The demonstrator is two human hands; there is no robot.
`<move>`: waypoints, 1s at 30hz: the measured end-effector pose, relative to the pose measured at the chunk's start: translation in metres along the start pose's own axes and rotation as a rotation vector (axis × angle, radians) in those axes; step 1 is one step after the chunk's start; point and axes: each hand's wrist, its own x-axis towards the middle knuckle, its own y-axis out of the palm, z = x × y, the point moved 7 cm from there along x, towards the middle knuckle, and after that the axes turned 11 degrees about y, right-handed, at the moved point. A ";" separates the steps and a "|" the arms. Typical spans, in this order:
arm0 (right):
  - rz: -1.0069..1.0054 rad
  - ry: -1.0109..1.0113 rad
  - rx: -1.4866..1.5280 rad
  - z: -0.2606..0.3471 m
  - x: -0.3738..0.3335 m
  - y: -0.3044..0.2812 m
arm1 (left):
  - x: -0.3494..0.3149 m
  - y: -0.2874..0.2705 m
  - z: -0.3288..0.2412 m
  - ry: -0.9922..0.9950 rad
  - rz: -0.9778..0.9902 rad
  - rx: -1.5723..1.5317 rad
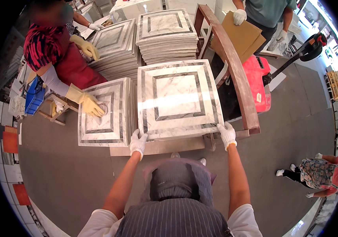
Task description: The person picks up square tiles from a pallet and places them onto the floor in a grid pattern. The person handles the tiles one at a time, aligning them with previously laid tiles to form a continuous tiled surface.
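A square marble tile (178, 94), white with grey inlaid frames, lies on top of a stack in front of me. My left hand (138, 143), in a white knit glove, closes round its near left corner. At the near right corner, my right hand (227, 135) grips the edge in a matching glove. The fingers beneath the tile are hidden. Left of it stands a stack topped by a similar tile (102, 110), which a co-worker's yellow-gloved hand (86, 100) presses with a cloth-like pad.
Taller tile stacks (167, 33) stand behind. A brown metal frame (236, 75) rises on the right, beside a red pallet jack (257, 83). Another person holds cardboard sheets (238, 37) at the back. A blue bin (34, 96) sits far left; someone stands (319, 173) at right.
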 end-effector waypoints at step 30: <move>0.896 0.388 0.717 0.058 -0.012 0.035 | 0.044 -0.030 -0.018 -0.381 0.435 -0.557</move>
